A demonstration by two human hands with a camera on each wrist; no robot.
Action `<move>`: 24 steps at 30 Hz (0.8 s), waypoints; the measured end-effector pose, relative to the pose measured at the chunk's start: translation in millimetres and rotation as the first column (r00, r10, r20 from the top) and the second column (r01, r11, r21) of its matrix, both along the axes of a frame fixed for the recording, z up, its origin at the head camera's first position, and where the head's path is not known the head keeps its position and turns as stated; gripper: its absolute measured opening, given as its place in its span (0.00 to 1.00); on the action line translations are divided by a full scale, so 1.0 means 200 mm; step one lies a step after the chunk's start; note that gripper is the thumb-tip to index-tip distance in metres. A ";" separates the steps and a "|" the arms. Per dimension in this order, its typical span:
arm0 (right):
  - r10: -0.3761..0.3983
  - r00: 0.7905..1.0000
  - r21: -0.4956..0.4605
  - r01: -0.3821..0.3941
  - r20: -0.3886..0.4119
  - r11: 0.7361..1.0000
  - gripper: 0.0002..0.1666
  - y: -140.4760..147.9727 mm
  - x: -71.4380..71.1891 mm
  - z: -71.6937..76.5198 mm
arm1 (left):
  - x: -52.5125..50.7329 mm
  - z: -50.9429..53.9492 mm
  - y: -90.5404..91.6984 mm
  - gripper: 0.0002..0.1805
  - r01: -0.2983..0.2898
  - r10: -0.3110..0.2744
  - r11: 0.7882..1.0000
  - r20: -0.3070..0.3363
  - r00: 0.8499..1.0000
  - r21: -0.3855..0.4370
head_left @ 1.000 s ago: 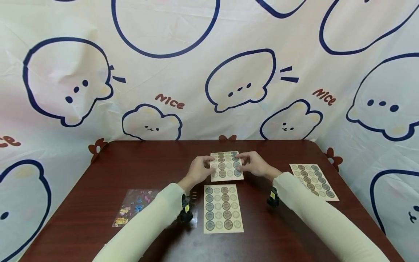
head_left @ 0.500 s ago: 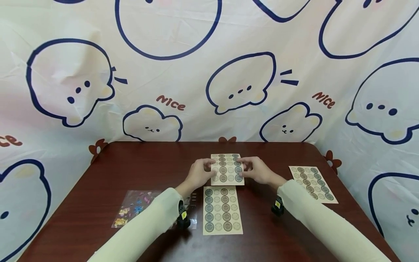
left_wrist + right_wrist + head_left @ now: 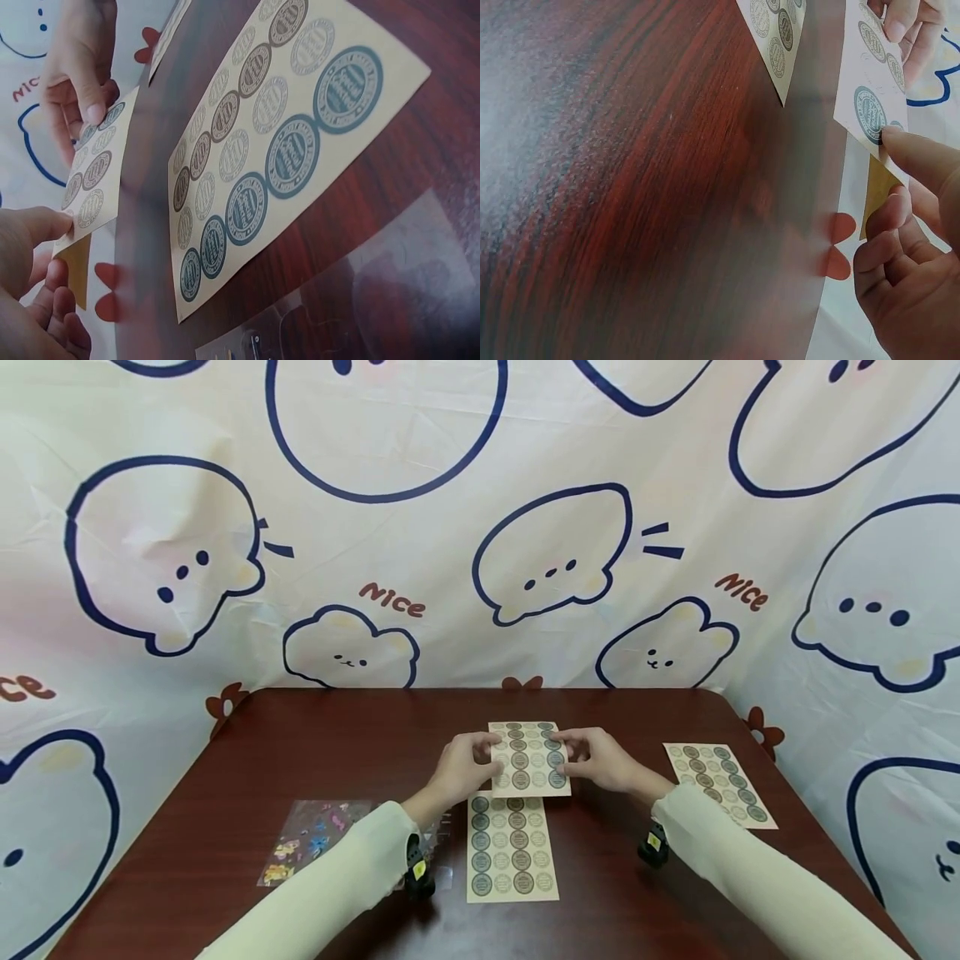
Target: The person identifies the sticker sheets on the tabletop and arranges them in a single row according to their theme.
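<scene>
Both hands hold one cream sheet of round stickers (image 3: 529, 762) up over the far middle of the table, tilted towards me. My left hand (image 3: 456, 772) pinches its left edge, thumb in front. On the opposite edge, my right hand (image 3: 604, 760) grips it likewise. Brown and teal circles in columns cover its face. In the left wrist view, a yellow-brown flap (image 3: 76, 274) shows behind the held sheet; whether it is a separate piece I cannot tell. A second sticker sheet (image 3: 512, 853) lies flat just nearer, its top edge partly hidden by the raised one.
A third sticker sheet (image 3: 718, 783) lies slanted at the table's right side. Left of the middle is a clear plastic bag (image 3: 315, 837) with small colourful pieces, partly under the left forearm. The dark red table (image 3: 360, 735) ends at a patterned curtain (image 3: 450, 552).
Both hands have drawn the held sheet nearer and slightly right. Its lower edge now overlaps the top of the flat sheet in the head view. The grip stays the same.
</scene>
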State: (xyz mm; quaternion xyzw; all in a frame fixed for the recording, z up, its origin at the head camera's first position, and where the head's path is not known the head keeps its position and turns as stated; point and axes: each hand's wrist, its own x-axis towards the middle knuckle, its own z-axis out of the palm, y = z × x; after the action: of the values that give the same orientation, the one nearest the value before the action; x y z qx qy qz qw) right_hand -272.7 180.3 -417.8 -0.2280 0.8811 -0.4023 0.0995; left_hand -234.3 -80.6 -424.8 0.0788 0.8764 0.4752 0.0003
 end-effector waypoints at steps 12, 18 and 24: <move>0.010 0.999 0.013 -0.009 -0.032 1.000 0.32 0.06 0.04 0.02 | 0.03 0.01 0.02 0.20 0.041 -0.040 0.999 -0.033 0.999 0.014; 0.003 0.999 0.009 -0.002 -0.043 1.000 0.31 0.09 0.07 0.01 | 0.07 0.00 0.04 0.20 0.072 -0.071 0.997 -0.053 0.996 0.012; 0.027 0.998 -0.003 -0.028 -0.060 1.000 0.31 0.11 0.11 -0.01 | 0.10 -0.01 0.05 0.19 0.086 -0.086 0.996 -0.056 0.995 0.003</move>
State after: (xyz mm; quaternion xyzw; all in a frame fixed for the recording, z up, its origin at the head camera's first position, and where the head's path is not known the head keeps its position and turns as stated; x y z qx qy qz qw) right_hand -249.9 201.5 -419.7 -0.2522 0.8796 -0.3956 0.0782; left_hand -214.6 -71.4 -427.5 0.1297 0.8704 0.4749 -0.0038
